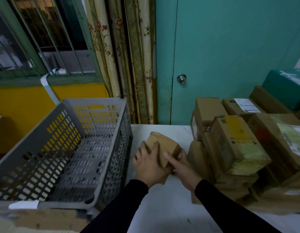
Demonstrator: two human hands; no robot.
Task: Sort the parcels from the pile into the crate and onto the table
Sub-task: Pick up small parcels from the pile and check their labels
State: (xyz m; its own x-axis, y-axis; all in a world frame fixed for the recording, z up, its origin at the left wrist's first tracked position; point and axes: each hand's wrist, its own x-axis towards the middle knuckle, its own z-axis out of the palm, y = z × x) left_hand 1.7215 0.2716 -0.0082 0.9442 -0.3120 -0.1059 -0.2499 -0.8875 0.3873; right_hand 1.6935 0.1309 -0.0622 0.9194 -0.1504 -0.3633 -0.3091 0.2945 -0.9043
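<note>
Behind: teal door [230, 47] with round metal knob [181, 79], floral curtains [122, 61] beside it, barred window [36, 36] at left above yellow wall [25, 101]

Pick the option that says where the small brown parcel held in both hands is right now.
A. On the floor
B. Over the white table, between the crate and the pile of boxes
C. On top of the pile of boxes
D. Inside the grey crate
B: the small brown parcel sits in the left hand and right hand above the white table, with the grey crate to its left and the pile of boxes to its right.
</note>
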